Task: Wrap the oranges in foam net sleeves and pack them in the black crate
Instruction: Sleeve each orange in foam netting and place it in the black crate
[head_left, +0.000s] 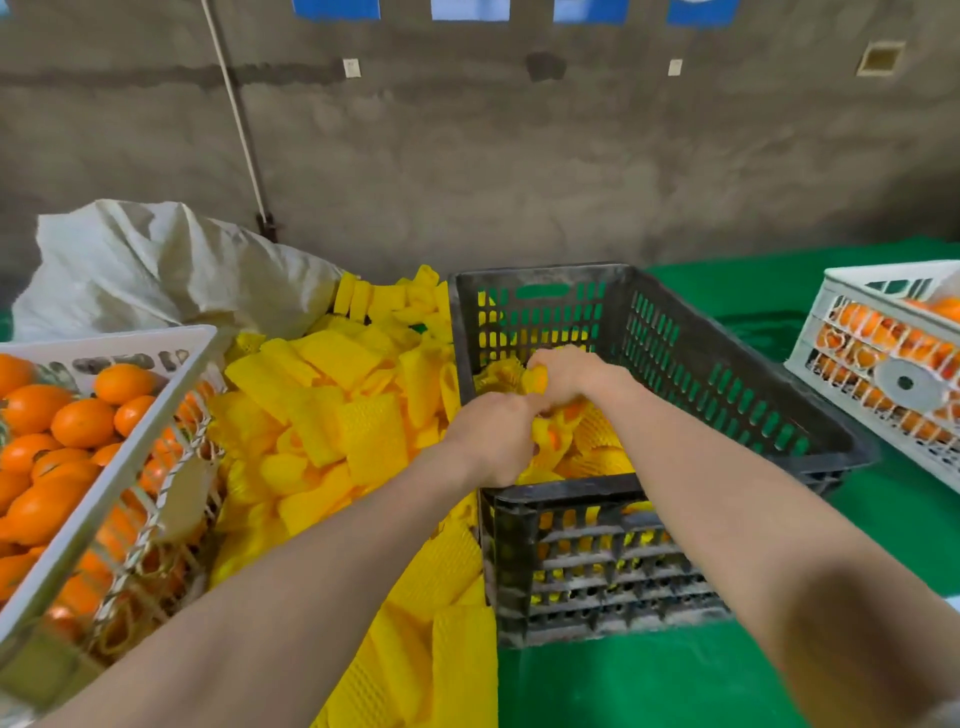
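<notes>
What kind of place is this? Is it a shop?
Probably a fruit packing shed, not a shop: a white crate heaped with loose oranges, a big pile of yellow foam sleeves, and the left hand and right hand gripping wrapped oranges in a black crate.

The black crate (597, 571) is matt, dust-greyed slotted plastic, the foam net sleeves (337, 415) soft ribbed foam mesh, the oranges (78, 421) smooth with a faint sheen, the white crate (130, 452) hard plastic, the sack (156, 260) coarse woven cloth, the wall (519, 156) rough bare concrete.
</notes>
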